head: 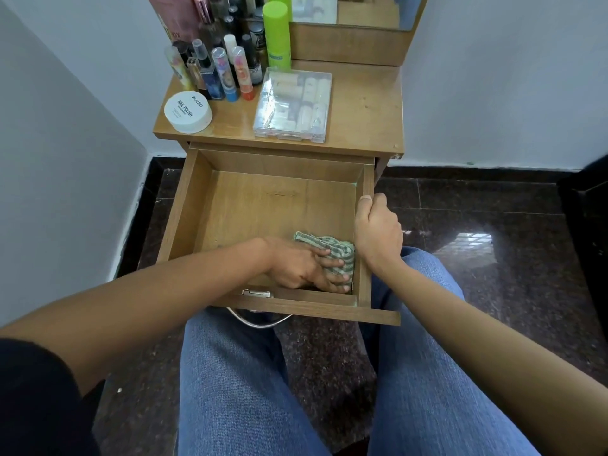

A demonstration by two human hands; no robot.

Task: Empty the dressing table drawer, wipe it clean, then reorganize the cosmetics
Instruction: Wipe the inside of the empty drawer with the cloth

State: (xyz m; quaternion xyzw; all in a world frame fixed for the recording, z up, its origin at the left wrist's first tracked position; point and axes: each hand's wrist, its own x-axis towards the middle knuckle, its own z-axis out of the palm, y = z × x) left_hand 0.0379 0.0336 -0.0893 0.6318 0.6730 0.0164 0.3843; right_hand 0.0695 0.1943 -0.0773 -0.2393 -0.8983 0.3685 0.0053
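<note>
The wooden drawer [263, 205] is pulled out over my lap and holds only a green striped cloth [332, 246] in its near right corner. My left hand [306, 268] presses flat on the cloth with straight fingers against the drawer floor. My right hand [376, 232] grips the drawer's right side wall, thumb on the top edge. On the table top [365, 106] stand several cosmetic bottles [223, 70], a white nail polish remover tub [188, 111], a green spray can [277, 36] and a clear plastic case [294, 105] of small items.
A mirror [355, 11] rises behind the table. White walls close in on the left and behind. Dark polished stone floor [493, 225] lies to the right. My knees in blue jeans [237, 390] sit under the drawer front, near its metal handle [260, 320].
</note>
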